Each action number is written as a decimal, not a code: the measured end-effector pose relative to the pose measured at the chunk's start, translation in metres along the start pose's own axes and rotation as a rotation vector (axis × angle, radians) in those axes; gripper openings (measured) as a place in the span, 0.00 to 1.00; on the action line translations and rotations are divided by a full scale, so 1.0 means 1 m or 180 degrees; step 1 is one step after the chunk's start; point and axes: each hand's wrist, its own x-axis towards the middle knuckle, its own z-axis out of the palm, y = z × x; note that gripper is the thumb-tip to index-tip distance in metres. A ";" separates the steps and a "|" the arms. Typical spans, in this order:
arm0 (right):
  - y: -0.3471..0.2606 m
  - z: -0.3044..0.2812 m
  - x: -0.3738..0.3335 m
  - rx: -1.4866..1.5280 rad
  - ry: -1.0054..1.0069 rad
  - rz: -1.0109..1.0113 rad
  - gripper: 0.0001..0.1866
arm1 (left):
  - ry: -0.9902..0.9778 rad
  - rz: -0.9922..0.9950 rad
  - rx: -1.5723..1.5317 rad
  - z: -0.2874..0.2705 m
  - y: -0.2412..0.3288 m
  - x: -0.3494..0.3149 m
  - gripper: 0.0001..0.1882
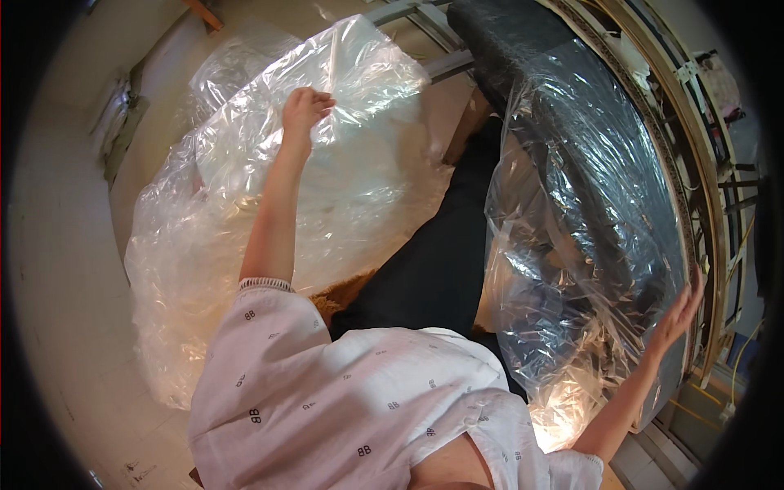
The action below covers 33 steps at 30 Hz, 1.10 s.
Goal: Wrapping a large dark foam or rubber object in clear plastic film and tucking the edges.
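A large sheet of clear plastic film (359,155) spreads in crinkled folds to the left of my legs. Reaching forward over it, my left hand (307,108) has its fingers curled together on the film. On the right lies a long dark padded piece (608,155), partly covered by another length of clear film (563,237). My right hand (679,314) rests with straightened fingers along the right border of this covered piece, close to a wooden edge. Folds and glare hide much of what lies under the film.
A curved wooden rail (706,220) runs down the right side, with yellow cable (741,359) beyond it. Metal frame bars (433,28) stand at the far side. Brown fluffy material (347,294) shows beside my leg. Pale floor (61,286) lies at the left.
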 end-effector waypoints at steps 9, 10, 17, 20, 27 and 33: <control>-0.117 0.098 0.008 0.0883 -0.1227 -0.0755 0.16 | 0.1003 -0.0034 0.3842 0.093 -0.075 0.060 0.38; -0.122 0.101 0.005 0.0721 -0.1313 -0.0820 0.14 | 0.0942 -0.0065 0.3937 0.105 -0.062 0.046 0.35; -0.125 0.100 -0.006 0.0652 -0.1951 -0.0531 0.12 | 0.0254 0.0294 0.2290 0.055 -0.094 0.059 0.17; -0.140 0.112 -0.011 0.0839 -0.1941 -0.0501 0.12 | 0.0456 0.0046 -0.0226 0.037 -0.085 0.018 0.10; -0.182 0.143 0.002 0.1142 -0.2569 -0.0731 0.10 | 0.1185 -0.0555 -0.2079 -0.015 -0.083 -0.008 0.11; -0.200 0.162 -0.002 0.1127 -0.2644 -0.1335 0.10 | 0.1155 0.0698 0.1861 0.005 -0.063 -0.075 0.11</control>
